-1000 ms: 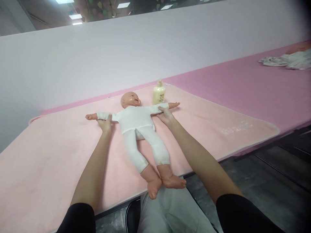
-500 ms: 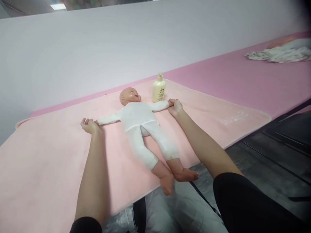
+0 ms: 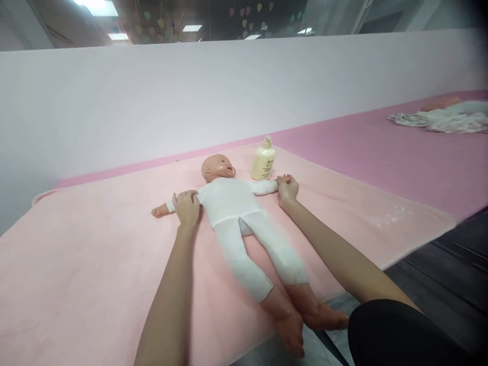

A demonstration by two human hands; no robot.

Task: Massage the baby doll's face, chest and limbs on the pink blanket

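Near the blanket's (image 3: 95,264) far edge, we clasped the doll's (image 3: 232,203) upper arm with our left hand (image 3: 186,207) and its wrist with our right hand (image 3: 287,189), its arms outstretched crosswise.

Both arms outstretched, left hand (image 3: 186,207) palm-down, right hand (image 3: 287,188) fingers curled

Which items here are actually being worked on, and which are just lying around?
In use:
baby doll
left hand, on the doll's upper arm
right hand, at the doll's hand
pink blanket beneath

Lying about:
lotion bottle
crumpled cloth
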